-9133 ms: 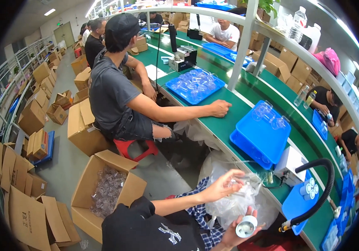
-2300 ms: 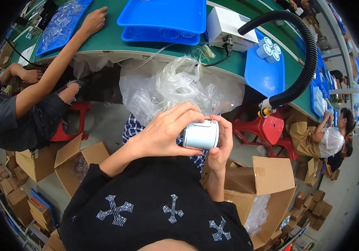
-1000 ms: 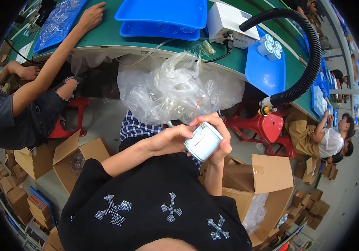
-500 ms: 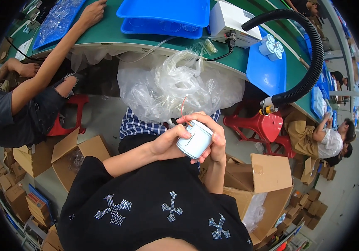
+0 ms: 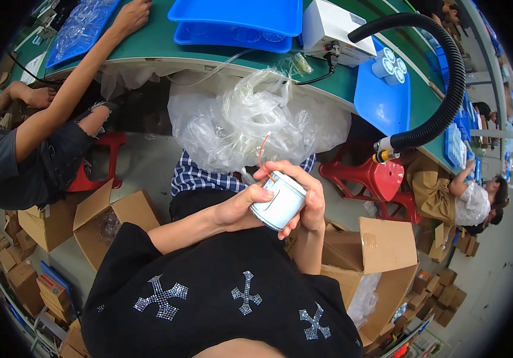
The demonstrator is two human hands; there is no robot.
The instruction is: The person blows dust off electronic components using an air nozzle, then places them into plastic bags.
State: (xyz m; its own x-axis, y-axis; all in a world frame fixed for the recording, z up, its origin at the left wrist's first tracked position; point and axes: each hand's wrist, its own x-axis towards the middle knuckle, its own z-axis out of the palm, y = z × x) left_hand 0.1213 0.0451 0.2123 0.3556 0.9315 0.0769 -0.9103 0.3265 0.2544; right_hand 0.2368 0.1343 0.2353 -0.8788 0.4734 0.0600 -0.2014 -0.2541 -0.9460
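Note:
Between my two hands, above my lap, is a pale blue-white cylindrical housing (image 5: 281, 206), held tilted. A thin red wire (image 5: 262, 150) sticks up from its upper left edge. My left hand (image 5: 241, 207) grips the housing from the left, its thumb pressed on the side by the wire. Around the top and right side curl the fingers of my right hand (image 5: 308, 197). The palms and the underside of the housing are hidden. Just beyond my hands lies a heap of clear plastic bags (image 5: 256, 119), hanging over the table's edge.
On the green table (image 5: 149, 45) stand stacked blue trays (image 5: 235, 15) and a white box-shaped machine (image 5: 334, 36) with a black flexible hose (image 5: 456, 77). A blue tray (image 5: 382, 107) holds several white cups. A co-worker's arm (image 5: 71, 83) reaches in at left. Red stools (image 5: 382, 179) and open cartons (image 5: 388, 250) flank me.
The housing has turned slightly in my hands, and my left thumb has shifted a little on its side. Both hands keep their hold in nearly the same place.

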